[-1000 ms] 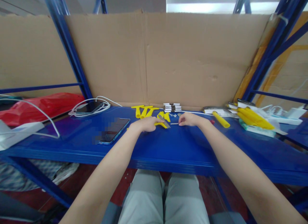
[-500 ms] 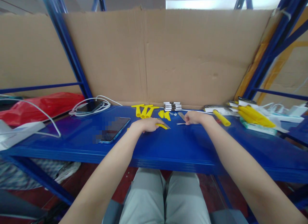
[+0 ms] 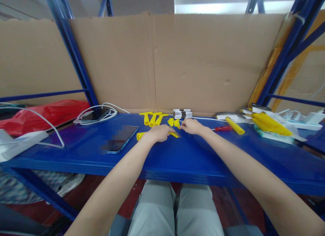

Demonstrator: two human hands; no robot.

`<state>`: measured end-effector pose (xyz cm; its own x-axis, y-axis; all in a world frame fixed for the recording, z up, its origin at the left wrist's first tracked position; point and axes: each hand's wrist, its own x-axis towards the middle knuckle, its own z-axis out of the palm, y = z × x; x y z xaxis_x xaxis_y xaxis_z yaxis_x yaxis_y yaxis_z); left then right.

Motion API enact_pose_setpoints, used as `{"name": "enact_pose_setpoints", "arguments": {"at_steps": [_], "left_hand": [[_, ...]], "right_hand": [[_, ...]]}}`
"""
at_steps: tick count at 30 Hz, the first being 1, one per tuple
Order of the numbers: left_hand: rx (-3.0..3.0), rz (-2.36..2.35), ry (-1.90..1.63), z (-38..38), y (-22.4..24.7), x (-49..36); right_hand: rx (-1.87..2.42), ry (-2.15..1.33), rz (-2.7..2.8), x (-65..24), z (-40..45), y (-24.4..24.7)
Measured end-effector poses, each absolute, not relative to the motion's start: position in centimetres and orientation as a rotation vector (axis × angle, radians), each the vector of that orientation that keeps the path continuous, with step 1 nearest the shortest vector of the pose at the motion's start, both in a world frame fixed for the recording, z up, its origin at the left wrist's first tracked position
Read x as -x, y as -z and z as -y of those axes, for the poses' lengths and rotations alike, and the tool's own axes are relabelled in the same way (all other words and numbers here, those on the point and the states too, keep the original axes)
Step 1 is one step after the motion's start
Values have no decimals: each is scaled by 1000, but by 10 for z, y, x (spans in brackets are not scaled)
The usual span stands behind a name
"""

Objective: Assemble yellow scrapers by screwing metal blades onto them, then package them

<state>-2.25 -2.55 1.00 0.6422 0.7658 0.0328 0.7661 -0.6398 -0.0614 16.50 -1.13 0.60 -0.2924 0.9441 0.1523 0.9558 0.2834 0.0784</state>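
Note:
My left hand [image 3: 160, 133] is closed round a yellow-handled scraper [image 3: 139, 136] lying low over the blue table. Its thin metal blade [image 3: 179, 134] sticks out to the right of my fingers. My right hand [image 3: 192, 126] is at the small metal pieces [image 3: 180, 121], fingers pinched together; whatever is between them is too small to name. Just left of it lie small yellow pieces [image 3: 171, 121]. Behind my left hand rest several yellow T-shaped handles [image 3: 152, 121]. A screwdriver with a red handle [image 3: 223, 128] lies to the right, partly behind my right forearm.
A phone [image 3: 123, 139] lies left on the blue table [image 3: 177, 161]. A stack of packaged blades [image 3: 182, 113] stands at the back by the cardboard [image 3: 203, 60]. Right are a loose yellow tube [image 3: 235, 125] and more yellow handles [image 3: 271, 124]. White cables [image 3: 111, 111] lie back left.
My right hand has moved left from the screwdriver tip to the small metal pieces, and the red handle now shows. My left hand keeps the scraper, with more of its yellow handle showing.

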Motion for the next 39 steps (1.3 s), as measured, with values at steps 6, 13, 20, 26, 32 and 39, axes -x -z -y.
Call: {"name": "enact_pose_setpoints", "arguments": {"at_steps": [6,13,20,26,32,39], "left_hand": [[2811,1273,-21,25,-11,21],[2838,1237,-10,24,-10,22],[2849,1231,-4,22,-9,21],[2883,1196,20,20,-10,22],[2920,1135,26,18,-9,23],[2928,1136,-19,15,-9,24]], "right_hand": [[1954,187,2386,-149,-4,-2],[1984,168,2459,-137,-11,-8],[2042,224,2292,-135,-4,-8],[2016,283,1988,-152,7,-21],[1795,-11,1658,-169,13,-33],[1409,-700,1281,-170,13,-33]]}}
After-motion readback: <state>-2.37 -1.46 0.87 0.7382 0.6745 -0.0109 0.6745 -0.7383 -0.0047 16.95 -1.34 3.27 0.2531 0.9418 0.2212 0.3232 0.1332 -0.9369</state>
